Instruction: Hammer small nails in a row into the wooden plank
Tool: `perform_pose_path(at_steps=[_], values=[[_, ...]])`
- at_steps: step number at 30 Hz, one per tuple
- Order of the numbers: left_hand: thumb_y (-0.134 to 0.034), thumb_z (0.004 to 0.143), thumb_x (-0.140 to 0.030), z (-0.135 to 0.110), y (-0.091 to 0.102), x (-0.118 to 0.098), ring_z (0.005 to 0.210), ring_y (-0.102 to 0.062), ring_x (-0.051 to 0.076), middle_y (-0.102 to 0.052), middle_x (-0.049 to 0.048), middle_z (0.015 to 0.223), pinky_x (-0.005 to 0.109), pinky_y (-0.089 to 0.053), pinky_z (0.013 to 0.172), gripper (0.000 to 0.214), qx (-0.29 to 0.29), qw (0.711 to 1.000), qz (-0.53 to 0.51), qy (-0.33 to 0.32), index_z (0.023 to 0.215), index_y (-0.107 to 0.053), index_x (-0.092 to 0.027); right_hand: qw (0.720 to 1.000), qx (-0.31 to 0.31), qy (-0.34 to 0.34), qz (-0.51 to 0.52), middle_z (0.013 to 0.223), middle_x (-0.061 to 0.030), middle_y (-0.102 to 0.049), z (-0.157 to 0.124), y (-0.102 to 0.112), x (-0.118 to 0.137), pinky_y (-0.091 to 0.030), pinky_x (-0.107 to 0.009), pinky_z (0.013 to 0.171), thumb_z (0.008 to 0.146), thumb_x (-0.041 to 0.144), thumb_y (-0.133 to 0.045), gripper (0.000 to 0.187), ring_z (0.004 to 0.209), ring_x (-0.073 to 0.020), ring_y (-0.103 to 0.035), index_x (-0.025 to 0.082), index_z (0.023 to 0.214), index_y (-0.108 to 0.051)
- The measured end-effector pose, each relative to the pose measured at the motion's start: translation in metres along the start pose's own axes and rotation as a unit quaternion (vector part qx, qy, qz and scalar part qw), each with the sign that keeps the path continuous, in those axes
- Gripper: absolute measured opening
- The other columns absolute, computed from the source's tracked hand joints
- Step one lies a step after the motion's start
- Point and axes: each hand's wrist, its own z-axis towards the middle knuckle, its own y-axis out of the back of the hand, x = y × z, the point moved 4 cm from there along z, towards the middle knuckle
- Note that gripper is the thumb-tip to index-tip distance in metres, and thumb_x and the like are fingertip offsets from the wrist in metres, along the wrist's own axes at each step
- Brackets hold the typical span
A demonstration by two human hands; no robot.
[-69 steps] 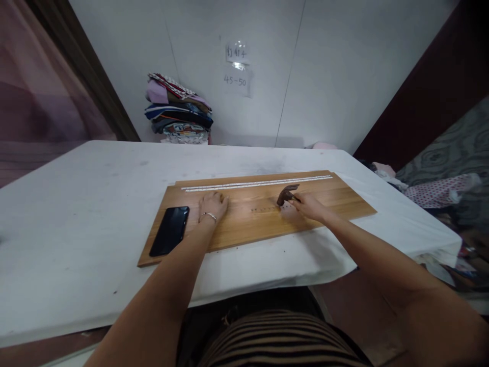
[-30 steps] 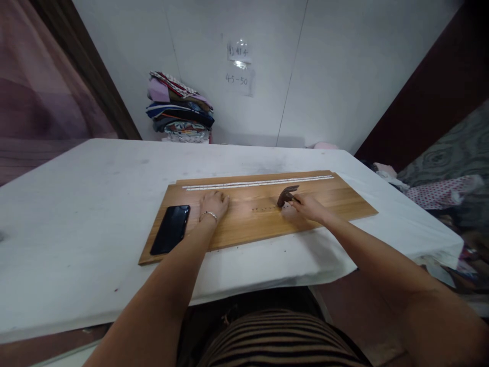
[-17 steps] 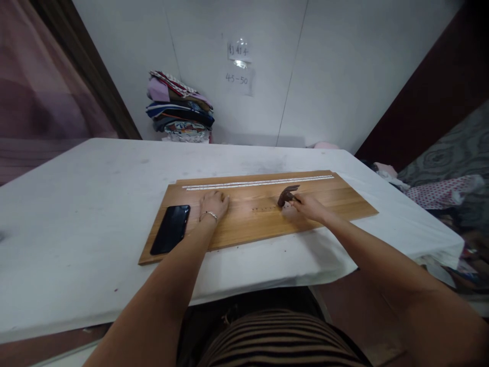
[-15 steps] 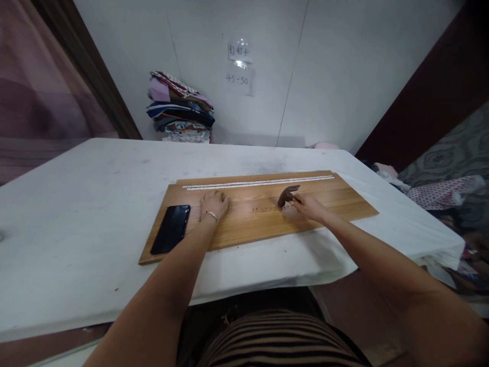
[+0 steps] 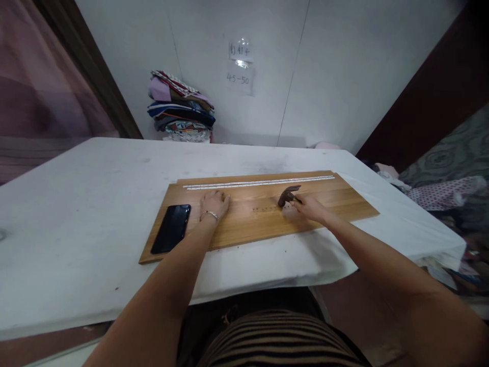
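My right hand (image 5: 311, 208) is closed round the handle of a claw hammer (image 5: 286, 197), low over the wooden board (image 5: 240, 229). The dark hammer head has its claw pointing up and to the right. Left of it, a short row of small dark nails or marks (image 5: 263, 209) runs across the board. My left hand (image 5: 215, 204), with a bracelet at the wrist, rests on the board left of this row, fingers loosely spread. No object shows in it, though its fingertips are partly hidden. A black phone (image 5: 170, 229) lies at the board's left end.
Two long white strips (image 5: 263, 182) lie along the board's far edge. Under the board is a table with a white cloth (image 5: 76, 219), where a few small dark specks lie near the front. Folded fabrics (image 5: 181, 109) are stacked by the wall, below and left of paper notes (image 5: 240, 79).
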Motion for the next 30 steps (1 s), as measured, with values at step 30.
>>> perform_pose_path(at_steps=[30], values=[[-0.034, 0.103, -0.049, -0.0035, 0.0057, -0.0038, 0.120, -0.062, 0.032, -0.072, 0.0156, 0.125, 0.044, -0.044, 0.105, 0.051, 0.005, 1.000, -0.018, 0.003, 0.104, -0.074, -0.018, 1.000, -0.002, 0.003, -0.001, 0.072, -0.0041, -0.066, 0.0035, -0.0044, -0.0063, -0.040, -0.027, 0.068, 0.095, 0.030, -0.053, 0.022, 0.067, -0.0178, -0.058, 0.018, 0.081, -0.066]])
